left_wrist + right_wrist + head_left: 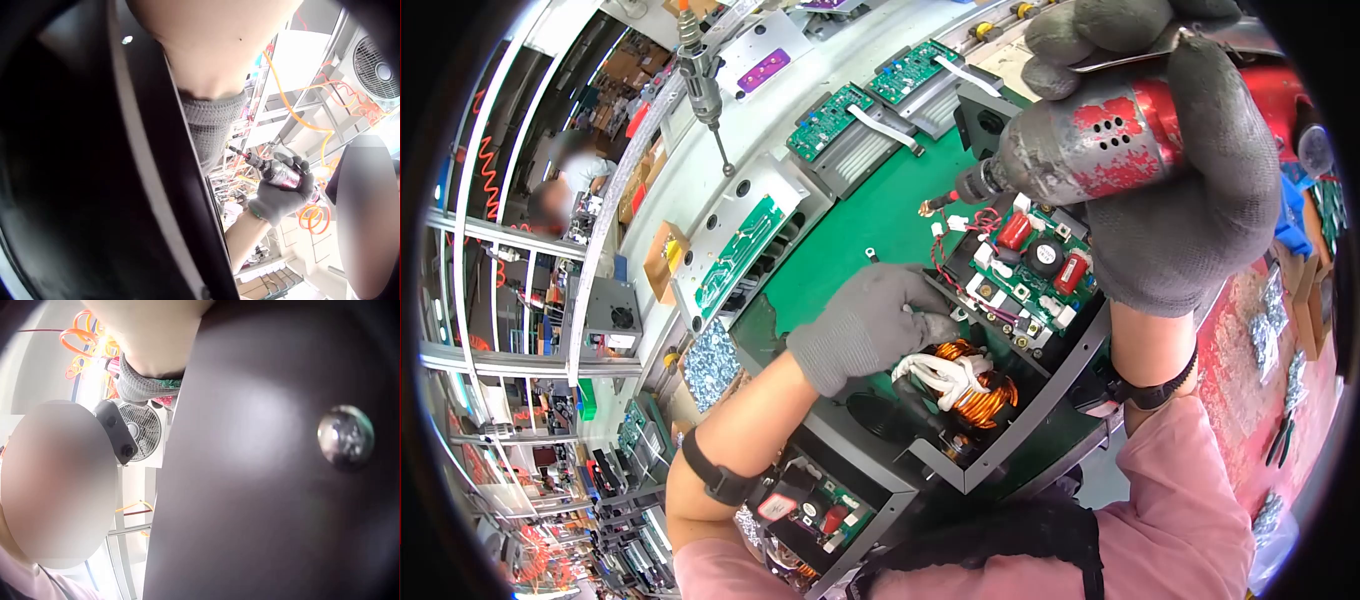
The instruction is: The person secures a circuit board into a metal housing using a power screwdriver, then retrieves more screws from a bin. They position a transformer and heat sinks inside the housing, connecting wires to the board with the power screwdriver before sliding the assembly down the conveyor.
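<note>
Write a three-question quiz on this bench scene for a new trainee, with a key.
1. True or false: the right hand grips a red powered screwdriver.
2. What is wound on the coil beside the left hand? A) copper wire B) blue tape C) rope
3. Fill in: the bench mat under the black chassis is ____ in colour.

Key: 1 true; 2 A; 3 green.

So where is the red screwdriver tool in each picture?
Head: upper right, the driver gripped by the right hand.
Left wrist: right of centre, small, the same gloved hand round it.
Right wrist: not in view.
Shared landmark: the grey glove on the right hand.
</note>
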`<state>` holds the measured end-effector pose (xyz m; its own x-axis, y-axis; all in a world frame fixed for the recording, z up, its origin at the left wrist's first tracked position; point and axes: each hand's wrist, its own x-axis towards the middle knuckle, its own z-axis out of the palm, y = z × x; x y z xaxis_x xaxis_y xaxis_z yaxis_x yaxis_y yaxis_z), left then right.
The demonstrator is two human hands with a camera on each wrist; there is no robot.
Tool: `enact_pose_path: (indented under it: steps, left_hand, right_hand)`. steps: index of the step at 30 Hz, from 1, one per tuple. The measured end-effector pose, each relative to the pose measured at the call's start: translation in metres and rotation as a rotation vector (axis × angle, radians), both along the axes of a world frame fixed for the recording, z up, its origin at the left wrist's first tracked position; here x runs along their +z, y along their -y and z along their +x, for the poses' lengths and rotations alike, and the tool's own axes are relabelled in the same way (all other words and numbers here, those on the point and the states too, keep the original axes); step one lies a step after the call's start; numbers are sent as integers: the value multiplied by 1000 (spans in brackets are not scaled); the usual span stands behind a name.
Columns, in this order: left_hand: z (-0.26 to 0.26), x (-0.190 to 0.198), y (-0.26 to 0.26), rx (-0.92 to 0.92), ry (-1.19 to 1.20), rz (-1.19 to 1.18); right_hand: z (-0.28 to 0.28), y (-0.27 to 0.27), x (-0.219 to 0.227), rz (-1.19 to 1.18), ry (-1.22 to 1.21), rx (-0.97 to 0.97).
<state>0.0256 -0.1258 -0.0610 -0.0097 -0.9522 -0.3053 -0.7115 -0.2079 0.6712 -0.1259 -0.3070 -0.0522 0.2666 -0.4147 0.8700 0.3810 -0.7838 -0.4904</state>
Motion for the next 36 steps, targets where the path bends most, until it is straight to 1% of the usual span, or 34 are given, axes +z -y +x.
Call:
enact_pose_path:
  steps: [1,2,4,5,7,8,9,11,12,14,15,17,18,19,21,22,23,25,26,28,29,31,32,34,35,36]
  left_hand:
    - [-5,5,-1,113,33,16]
    - [-7,6,-2,111,33,18]
    - [-10,10,2,212,-50,111]
    - [-15,14,4,204,-52,116]
    - [-26,21,8,300,306,180]
    - [-21,9,0,184,613,84]
    - [-21,11,-2,184,614,83]
    - [-21,18,-2,178,621,-115]
    - [-21,19,-1,175,626,-115]
    - [-16,18,4,-15,769,-121]
    - [-10,15,5,-22,771,-120]
    - [6,8,7,-82,260,-163]
    - [5,25,12,-18,92,139]
    - [15,23,13,-25,91,138]
    - [35,17,14,-271,13,-89]
    - [42,17,18,-295,-36,-112]
    - [41,16,18,-296,-37,-110]
    - [37,13,19,-82,-73,-40]
    - [34,16,20,-81,-74,-41]
    - [27,25,24,40,140,-30]
    - [24,25,24,41,139,-31]
    - [19,25,21,-42,288,-374]
    - [19,27,22,-41,288,-376]
    - [19,30,28,-134,569,-597]
    - [16,26,32,-130,566,-600]
    - [12,15,38,-111,564,-753]
  right_hand:
    - [1,0,-5,-49,-30,-56]
    - [1,2,-10,-96,-60,-111]
    - [3,1,-18,-193,-119,-229]
    - [2,3,-23,-238,-154,-290]
    - [7,1,-14,-337,-220,-404]
    - [-2,1,1,-551,-97,-499]
    - [-2,-5,19,-552,-95,-499]
    - [-1,-11,39,397,156,818]
    - [-1,-9,40,396,162,817]
    - [-1,-5,39,431,31,924]
    - [1,-10,32,507,83,858]
    - [2,-15,30,605,43,855]
    - [6,-18,28,521,67,788]
    - [4,-18,30,521,67,781]
    - [0,-16,36,444,-153,595]
    - [3,-16,35,445,-153,595]
    - [9,-16,31,465,-34,760]
    - [16,-16,26,492,212,1085]
    - [16,-16,27,491,211,1086]
    - [16,-18,28,517,137,992]
    - [15,-19,28,529,101,944]
    - [14,-22,29,552,32,848]
    - [12,-24,30,562,-2,800]
    - [9,-27,33,579,-74,699]
    - [8,-30,35,577,-79,700]
    - [6,-33,38,583,-122,643]
